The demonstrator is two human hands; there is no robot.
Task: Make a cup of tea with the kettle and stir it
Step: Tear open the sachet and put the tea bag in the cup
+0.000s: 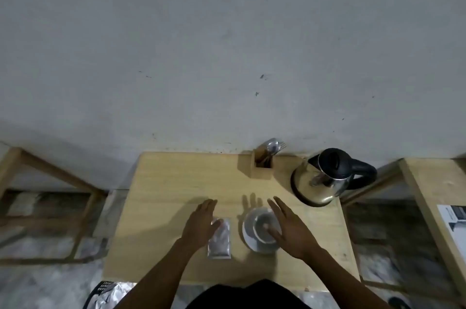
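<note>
Both sets of fingers are spread flat and hold nothing. The left hand [201, 223] hovers palm down with its thumb edge over the upper left corner of the silver tea sachet [219, 238]; whether skin touches foil I cannot tell. The right hand [290, 229] is splayed over the right side of the cup [263, 229], which stands on its saucer [248, 235], thumb crossing the rim. The wrists run straight back into bare forearms that angle in from the near edge of the table [176, 182], elbows out of view.

Taking the cup as the clock's centre, the sachet lies just beside it at nine o'clock, the kettle [325, 177] stands at about one to two o'clock near the far right corner with its black handle turned away to the right, and the wooden holder [261, 170] with spoons [272, 146] sits at twelve against the wall.

The step looks like the opening one: taking up the sachet. I would pinch it by a short edge with the left, tear with the right, and keep it over the cup so nothing spills onto the table. The kettle's handle suits a right-hand reach.
</note>
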